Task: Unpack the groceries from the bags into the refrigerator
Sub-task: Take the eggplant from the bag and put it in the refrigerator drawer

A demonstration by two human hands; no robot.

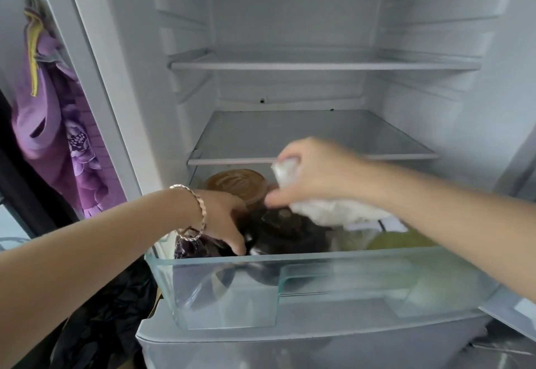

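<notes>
Your right hand (313,171) is clamped on a white plastic-wrapped packet (327,209), holding it just over the back of the pulled-out crisper drawer (232,296); motion blur hides what is inside it. Your left hand (223,218), with a bracelet (200,209) at the wrist, reaches down into the drawer's left end onto dark wrapped groceries (287,229). I cannot tell whether its fingers grip or only press them.

Under your right forearm, something pale green (400,241) already lies in the drawer. Just beyond your left hand sits a brown-lidded tub (236,184).

Judging from this, unpacking is well under way: several items are in and the white packet looks about to join them. Above your hands, the glass shelf (313,136) and the upper shelf (319,64) show nothing on them. Below your left forearm a crumpled black bag (110,310) lies on the floor; whether it holds more groceries is hidden. A purple cloth (58,136) hangs far to your left.
</notes>
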